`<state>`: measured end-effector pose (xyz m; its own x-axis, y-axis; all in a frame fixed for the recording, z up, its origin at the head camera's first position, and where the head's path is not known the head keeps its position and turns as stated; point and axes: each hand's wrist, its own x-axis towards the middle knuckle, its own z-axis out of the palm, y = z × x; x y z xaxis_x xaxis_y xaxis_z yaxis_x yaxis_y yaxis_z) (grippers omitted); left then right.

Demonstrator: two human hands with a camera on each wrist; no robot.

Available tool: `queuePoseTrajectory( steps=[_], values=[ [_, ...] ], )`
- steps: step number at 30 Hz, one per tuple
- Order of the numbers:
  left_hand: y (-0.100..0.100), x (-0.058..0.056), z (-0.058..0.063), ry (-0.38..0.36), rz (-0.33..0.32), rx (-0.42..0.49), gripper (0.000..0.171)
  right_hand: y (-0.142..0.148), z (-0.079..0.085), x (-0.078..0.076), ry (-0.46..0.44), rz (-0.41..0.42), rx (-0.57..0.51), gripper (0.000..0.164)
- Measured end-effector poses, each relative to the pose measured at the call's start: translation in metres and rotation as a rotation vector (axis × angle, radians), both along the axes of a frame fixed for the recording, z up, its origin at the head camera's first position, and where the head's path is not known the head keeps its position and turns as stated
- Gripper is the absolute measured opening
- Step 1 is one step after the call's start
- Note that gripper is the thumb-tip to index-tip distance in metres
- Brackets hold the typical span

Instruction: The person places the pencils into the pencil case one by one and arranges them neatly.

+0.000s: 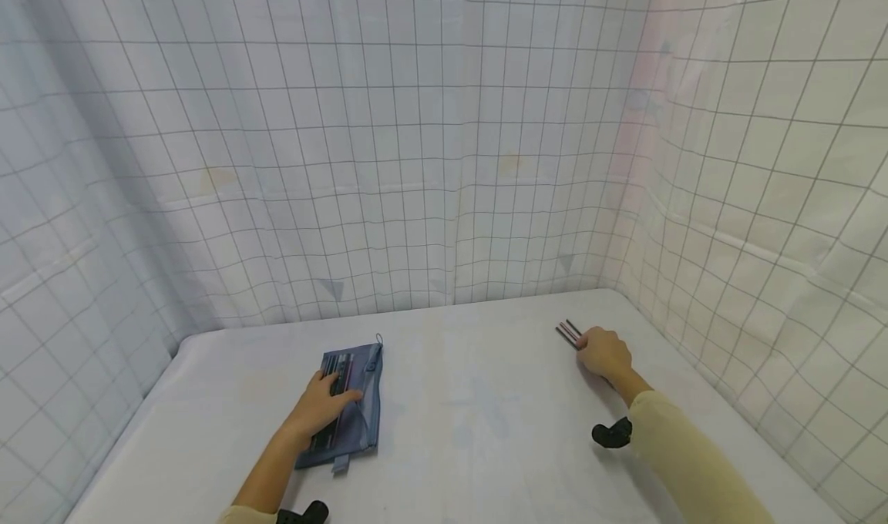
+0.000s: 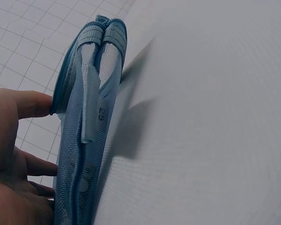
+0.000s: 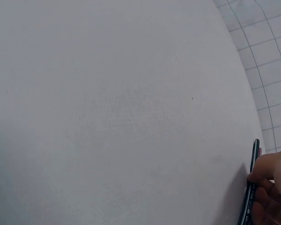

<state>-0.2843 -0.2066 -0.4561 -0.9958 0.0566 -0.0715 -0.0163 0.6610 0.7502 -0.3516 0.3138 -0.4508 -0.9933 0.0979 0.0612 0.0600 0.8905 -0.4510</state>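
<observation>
A flat blue mesh zip pouch point(image 1: 362, 424) lies on the left part of the table, with several dark pencils point(image 1: 345, 366) visible in it. Across it rests my left hand point(image 1: 321, 407), thumb and fingers spread apart. In the left wrist view, the pouch point(image 2: 90, 126) appears edge-on, with a fabric tab at its end and the thumb and fingertips touching one face. Toward the far right, my right hand point(image 1: 606, 353) pinches a small bunch of pencils point(image 1: 569, 334), dark ones and a pinkish one. The right wrist view shows the dark pencils point(image 3: 249, 201) under the curled fingers; their lower ends are cut off.
A white cloth covers the table point(image 1: 472, 416). Grid-patterned curtains point(image 1: 430, 162) hang behind it and along both sides. Black wrist straps or mounts point(image 1: 612, 434) sit near both cuffs.
</observation>
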Motion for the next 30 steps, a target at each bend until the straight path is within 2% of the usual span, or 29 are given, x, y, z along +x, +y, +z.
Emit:
queuePoseTrajectory(
  steps=[7, 13, 19, 30],
  values=[
    [-0.001, 0.003, 0.002, -0.009, -0.001, -0.009, 0.085, 0.005, -0.002, -0.001, 0.048, 0.039, -0.011, 0.031],
    [-0.001, 0.002, 0.003, 0.001, 0.007, 0.003, 0.083, 0.004, 0.005, -0.003, 0.087, 0.048, -0.134, 0.032],
    [-0.001, 0.002, 0.002, 0.0, 0.01, 0.001, 0.082, -0.001, 0.008, -0.004, 0.048, 0.004, -0.327, 0.034],
    [0.0, 0.003, 0.003, -0.01, 0.012, 0.004, 0.084, -0.015, 0.004, -0.008, -0.06, -0.004, -0.81, 0.039]
  ],
)
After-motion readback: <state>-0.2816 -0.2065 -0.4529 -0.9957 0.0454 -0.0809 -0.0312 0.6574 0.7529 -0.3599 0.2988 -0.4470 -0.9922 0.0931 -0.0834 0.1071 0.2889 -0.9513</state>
